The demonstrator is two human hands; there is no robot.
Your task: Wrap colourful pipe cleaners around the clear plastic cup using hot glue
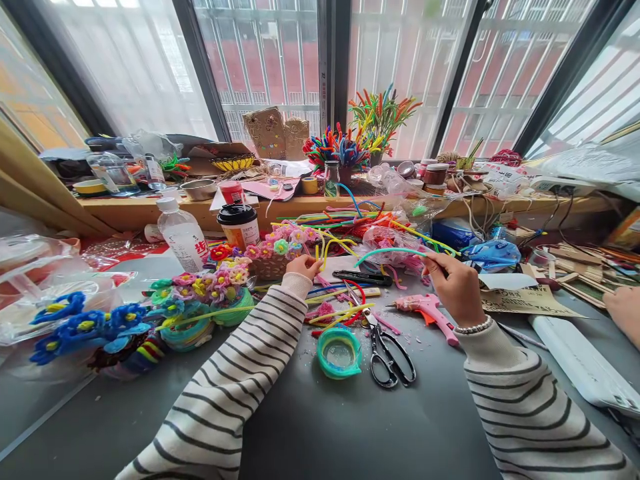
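My right hand (454,290) pinches one end of a teal pipe cleaner (387,251), which arches leftward above the table. My left hand (303,267) is closed, with a short yellow pipe cleaner (317,253) poking up at its fingertips. Bent yellow pipe cleaners (336,241) lie just beyond it. Below the hands sit a small teal coiled pipe-cleaner bowl (340,353) and black-handled scissors (393,353). A pink glue gun (427,313) rests by my right wrist. Between the hands lies a black utility knife (363,277).
Pipe-cleaner flowers (90,327) and a white-capped bottle (183,237) stand at left, near a coffee cup (239,227). Loose pipe cleaners are heaped at the back. A white power bank-like device (585,360) lies at right, where another person's hand (625,310) shows.
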